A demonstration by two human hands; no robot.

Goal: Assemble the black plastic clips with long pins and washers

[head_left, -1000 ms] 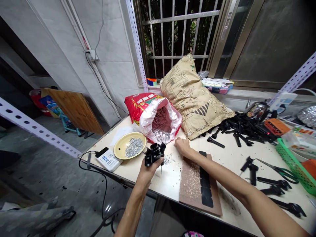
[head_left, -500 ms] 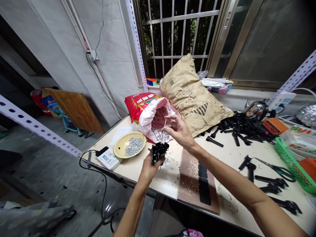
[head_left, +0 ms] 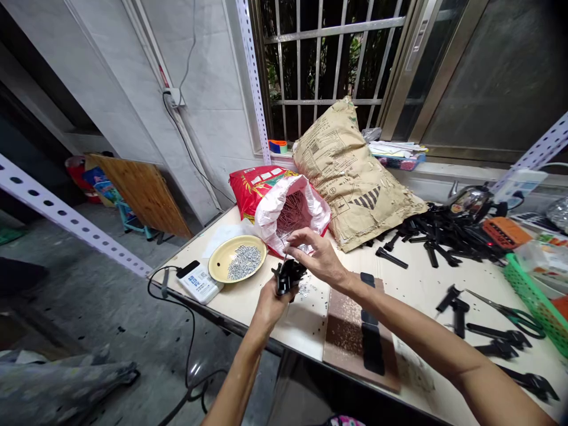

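Observation:
My left hand [head_left: 270, 305] is closed around a bundle of black plastic parts [head_left: 289, 278], held upright over the table's front edge. Just above them, my right hand [head_left: 320, 258] pinches a thin metal pin [head_left: 284, 251] between thumb and fingertips. Its lower end meets the top of the black parts; whether it sits inside a hole cannot be made out. Behind the hands lies an open red-and-white bag [head_left: 261, 207] full of thin reddish rods [head_left: 290, 214]. To the left, a yellow bowl [head_left: 216, 258] holds many small silvery metal pieces [head_left: 245, 262].
A brown board [head_left: 339, 331] with black pads lies under my right forearm. Black handle-like parts [head_left: 437, 236], scissors [head_left: 510, 312] and a green basket [head_left: 532, 296] are at right. A large paper sack [head_left: 350, 177] leans by the window. A cabled white power bank [head_left: 199, 284] sits at left.
My right hand has come down with the pin from above the bundle to the top of the black parts. The left hand keeps its hold. The view has shifted slightly.

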